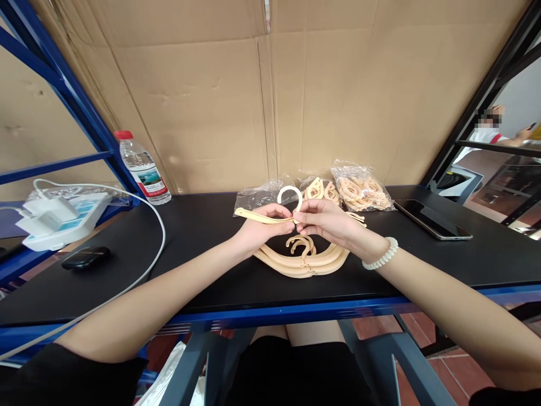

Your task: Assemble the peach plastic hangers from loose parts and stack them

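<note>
My left hand [264, 228] is closed round a cream hanger arm [249, 214], whose free end points left. A cream hook [291, 192] rises above the spot where my fingertips meet, and my right hand [323, 223] pinches at its base. Whether the hook and arm are joined is hidden by my fingers. Below my hands, a stack of cream hangers [310, 268] lies on the black table, hooks toward the back. Behind my right hand are loose cream hanger pieces [315, 189] by a clear plastic bag.
A filled plastic bag [363, 192] and a phone [435, 220] lie at the right. On the left are a water bottle [146, 172], a black mouse-like object [85, 257], a power strip [70, 220] and a white cable [163, 225]. A person [486, 135] is beyond the right frame.
</note>
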`<state>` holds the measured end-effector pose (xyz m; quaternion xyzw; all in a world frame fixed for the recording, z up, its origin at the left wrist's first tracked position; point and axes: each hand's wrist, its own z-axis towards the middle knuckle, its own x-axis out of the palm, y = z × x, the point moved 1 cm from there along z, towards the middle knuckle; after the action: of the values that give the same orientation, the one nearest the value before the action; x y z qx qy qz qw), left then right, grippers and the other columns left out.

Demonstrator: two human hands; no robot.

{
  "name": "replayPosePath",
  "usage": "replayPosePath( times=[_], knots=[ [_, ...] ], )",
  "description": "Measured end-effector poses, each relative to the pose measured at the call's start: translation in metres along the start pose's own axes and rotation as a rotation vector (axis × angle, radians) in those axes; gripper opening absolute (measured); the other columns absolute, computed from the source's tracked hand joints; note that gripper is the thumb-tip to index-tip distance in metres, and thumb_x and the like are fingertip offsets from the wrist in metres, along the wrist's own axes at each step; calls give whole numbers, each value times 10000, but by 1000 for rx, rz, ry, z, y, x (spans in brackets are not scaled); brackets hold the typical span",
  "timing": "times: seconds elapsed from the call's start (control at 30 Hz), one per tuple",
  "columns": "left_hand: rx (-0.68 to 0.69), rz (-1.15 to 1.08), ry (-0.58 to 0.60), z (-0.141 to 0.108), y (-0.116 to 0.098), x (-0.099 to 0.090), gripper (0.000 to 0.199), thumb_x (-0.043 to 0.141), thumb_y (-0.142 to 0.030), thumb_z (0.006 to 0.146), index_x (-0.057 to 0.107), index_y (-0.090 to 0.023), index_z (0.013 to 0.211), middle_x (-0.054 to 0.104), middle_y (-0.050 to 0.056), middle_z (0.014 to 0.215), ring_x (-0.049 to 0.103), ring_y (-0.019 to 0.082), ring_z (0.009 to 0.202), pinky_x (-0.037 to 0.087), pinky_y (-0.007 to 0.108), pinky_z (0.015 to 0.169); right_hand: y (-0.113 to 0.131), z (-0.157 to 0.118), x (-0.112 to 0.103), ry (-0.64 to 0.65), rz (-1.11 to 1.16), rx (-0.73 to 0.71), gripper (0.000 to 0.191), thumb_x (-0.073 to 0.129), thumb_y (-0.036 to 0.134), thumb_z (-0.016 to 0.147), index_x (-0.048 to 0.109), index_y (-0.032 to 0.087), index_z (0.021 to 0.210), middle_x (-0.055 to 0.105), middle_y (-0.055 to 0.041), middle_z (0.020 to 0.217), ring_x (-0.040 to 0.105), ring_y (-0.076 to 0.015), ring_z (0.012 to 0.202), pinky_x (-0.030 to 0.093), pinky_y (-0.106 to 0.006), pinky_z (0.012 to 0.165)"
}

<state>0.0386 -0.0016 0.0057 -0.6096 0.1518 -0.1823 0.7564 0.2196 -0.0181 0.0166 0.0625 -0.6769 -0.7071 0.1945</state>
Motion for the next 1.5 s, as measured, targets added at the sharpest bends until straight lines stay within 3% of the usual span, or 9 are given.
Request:
replayPosePath(
  times=[0.23,0.47,0.67,1.27,1.5],
  knots=[
    [-14,-83,-33,-1,-5,1,238,845,-160,614,690,-134,792,689,0,741,650,106,699,526,263,739,14,1,-11,8,22,-104,283,876,282,639,647,144,734,647,28,728,652,-60,608,573,-144,576],
    [32,-54,15,-1,0,2,232,846,-191,648,692,-135,813,701,13,745,654,120,701,523,261,708,12,5,-21,186,-33,39,258,876,242,649,685,136,785,678,4,703,694,-95,664,595,-164,626],
    [114,-17,18,-1,-1,-1,211,840,-203,670,695,-135,807,754,49,835,702,170,821,536,318,827,9,6,-25,262,-35,39,229,845,216,700,686,137,845,697,-5,744,709,-105,700,608,-193,684],
    [134,43,-56,-7,-9,3,220,871,-224,617,714,-137,745,771,53,797,734,200,785,582,349,802,-1,6,-19,205,-47,-34,251,838,268,711,640,139,795,693,-8,726,709,-116,701,613,-228,692],
    [110,-35,-75,-9,-9,7,218,882,-218,597,729,-143,734,772,47,794,735,201,789,577,364,832,-1,6,-17,184,-53,-86,256,829,257,717,607,149,784,685,3,690,706,-117,672,618,-243,683]
  ],
)
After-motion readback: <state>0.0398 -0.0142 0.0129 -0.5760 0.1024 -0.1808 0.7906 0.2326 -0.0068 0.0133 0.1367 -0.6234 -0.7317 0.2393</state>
